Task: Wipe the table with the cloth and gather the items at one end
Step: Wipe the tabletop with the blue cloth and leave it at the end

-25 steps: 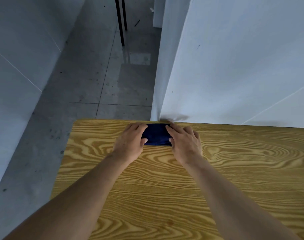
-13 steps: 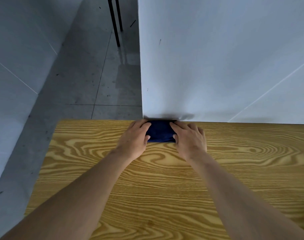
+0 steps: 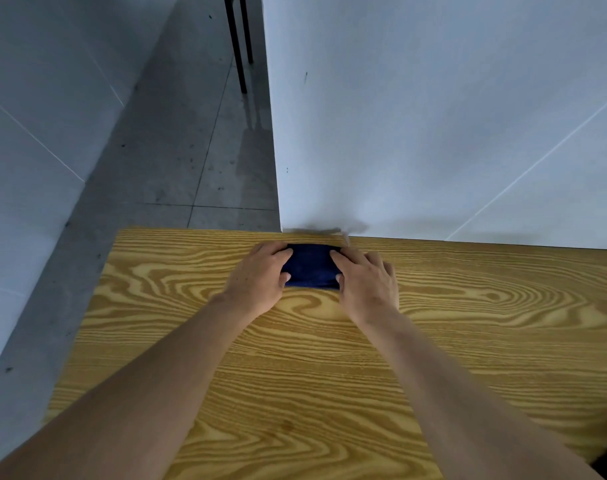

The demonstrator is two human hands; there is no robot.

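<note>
Just folded cloth (image 3: 310, 265) — woodgrain table (image 3: 468, 341)

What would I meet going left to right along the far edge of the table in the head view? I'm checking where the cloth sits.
Bare wooden table → left hand → dark blue folded cloth → right hand → more bare table towards the right. Both hands rest on the cloth's ends.

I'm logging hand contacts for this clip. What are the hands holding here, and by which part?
Both hold the dark blue cloth on the table: left hand on its left end, right hand on its right end.
</note>
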